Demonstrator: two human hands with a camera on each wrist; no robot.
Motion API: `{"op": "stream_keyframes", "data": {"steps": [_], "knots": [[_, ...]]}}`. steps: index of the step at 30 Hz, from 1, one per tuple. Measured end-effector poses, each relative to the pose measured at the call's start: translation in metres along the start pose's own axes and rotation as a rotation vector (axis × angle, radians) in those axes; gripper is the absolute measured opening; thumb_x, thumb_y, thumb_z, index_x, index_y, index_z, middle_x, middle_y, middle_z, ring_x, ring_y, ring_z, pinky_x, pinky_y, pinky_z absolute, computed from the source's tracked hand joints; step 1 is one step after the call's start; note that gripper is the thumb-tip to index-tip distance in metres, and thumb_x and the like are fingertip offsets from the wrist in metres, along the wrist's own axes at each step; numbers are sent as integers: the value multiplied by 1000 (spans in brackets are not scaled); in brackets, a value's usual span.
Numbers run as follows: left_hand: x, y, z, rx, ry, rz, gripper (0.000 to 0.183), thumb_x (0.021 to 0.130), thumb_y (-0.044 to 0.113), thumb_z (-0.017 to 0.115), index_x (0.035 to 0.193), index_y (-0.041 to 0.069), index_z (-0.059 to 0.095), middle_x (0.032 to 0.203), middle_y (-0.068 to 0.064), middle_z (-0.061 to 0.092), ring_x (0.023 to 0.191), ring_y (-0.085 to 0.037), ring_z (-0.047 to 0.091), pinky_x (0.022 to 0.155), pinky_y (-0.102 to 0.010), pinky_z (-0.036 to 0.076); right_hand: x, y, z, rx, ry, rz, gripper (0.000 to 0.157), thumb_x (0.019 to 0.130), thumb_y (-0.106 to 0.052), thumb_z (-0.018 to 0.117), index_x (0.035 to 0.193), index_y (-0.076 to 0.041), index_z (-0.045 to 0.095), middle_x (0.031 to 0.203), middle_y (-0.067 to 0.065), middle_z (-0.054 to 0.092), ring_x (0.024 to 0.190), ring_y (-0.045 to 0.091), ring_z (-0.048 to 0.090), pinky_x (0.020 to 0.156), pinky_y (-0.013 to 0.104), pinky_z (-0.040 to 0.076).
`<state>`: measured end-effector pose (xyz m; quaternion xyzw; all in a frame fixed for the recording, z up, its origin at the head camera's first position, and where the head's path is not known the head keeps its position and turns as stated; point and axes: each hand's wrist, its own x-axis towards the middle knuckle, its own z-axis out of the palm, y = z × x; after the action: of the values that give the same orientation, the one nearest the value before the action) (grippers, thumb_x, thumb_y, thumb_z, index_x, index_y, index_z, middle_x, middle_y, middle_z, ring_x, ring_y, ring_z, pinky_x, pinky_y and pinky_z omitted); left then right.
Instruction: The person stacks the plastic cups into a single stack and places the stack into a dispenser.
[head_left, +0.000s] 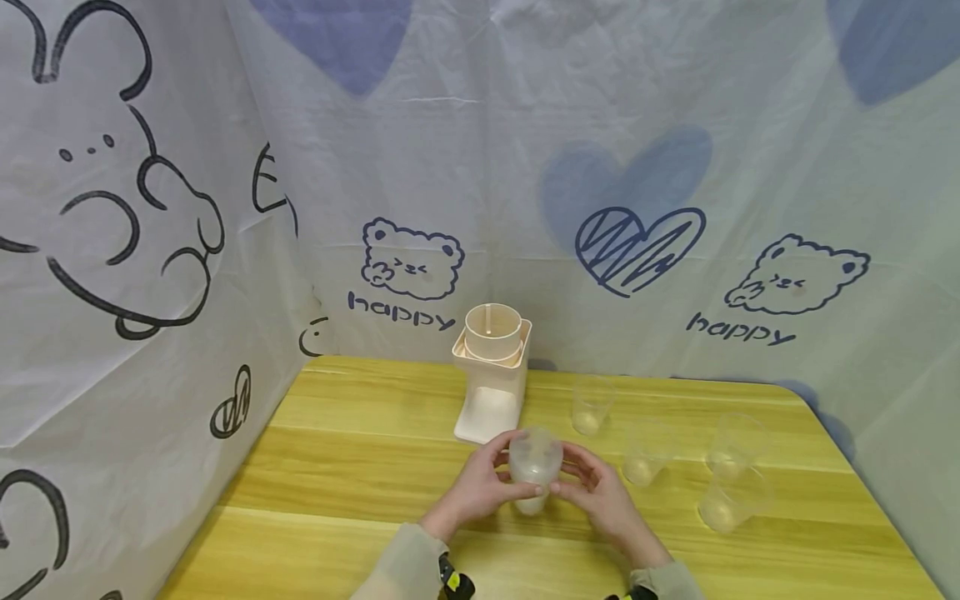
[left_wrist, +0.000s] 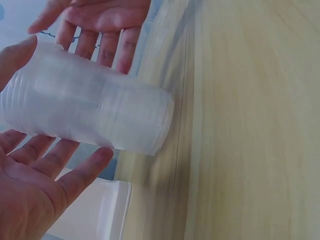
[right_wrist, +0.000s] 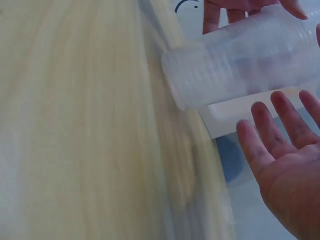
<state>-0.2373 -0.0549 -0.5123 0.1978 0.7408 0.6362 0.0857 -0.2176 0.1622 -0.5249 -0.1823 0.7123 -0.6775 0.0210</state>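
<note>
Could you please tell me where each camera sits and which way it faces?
Head: worn on the head, facing forward and down at the table, pale holder and cup stack; left hand, right hand and sleeves show.
Left wrist: on the left wrist, facing the cup stack; left hand at lower left, right hand at top.
Right wrist: on the right wrist, facing the cup stack; right hand at lower right, left hand at top.
Shared: both wrist views show the cup stack, table and both hands.

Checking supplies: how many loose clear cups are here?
4, besides the held stack: a far cup right of the beige stand, a middle cup right of that, rear cup and front cup farthest right. Nested ones may hide.
</note>
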Motion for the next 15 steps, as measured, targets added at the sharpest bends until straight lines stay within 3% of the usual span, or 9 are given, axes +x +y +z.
{"op": "stream_keyframes", "data": {"steps": [5, 12, 15], "knots": [[2, -2, 0, 18, -3, 5, 72, 77, 9, 84, 140, 9, 49, 131, -11, 54, 113, -29, 59, 88, -36, 54, -1, -6, -7, -59, 47, -83, 56, 90, 3, 67, 140, 10, 41, 131, 27, 54, 118, 12, 55, 99, 32, 47], [1, 0, 0, 10, -8, 7, 72, 78, 9, 84, 140, 8, 49, 131, -10, 54, 112, -29, 59, 86, -34, 55, -3, -23, -23, -223, 131, -168, 64, 89, 1, 70, 146, -5, 40, 135, 19, 53, 126, 30, 48, 101, 23, 42], [0, 0, 0, 9, -10, 3, 71, 78, 8, 84, 140, 9, 49, 132, -9, 54, 112, -29, 59, 84, -31, 55, -4, -30, -29, -361, 167, -158, 68, 88, -7, 74, 147, -11, 40, 140, 13, 50, 131, 32, 42, 108, 33, 35]]}}
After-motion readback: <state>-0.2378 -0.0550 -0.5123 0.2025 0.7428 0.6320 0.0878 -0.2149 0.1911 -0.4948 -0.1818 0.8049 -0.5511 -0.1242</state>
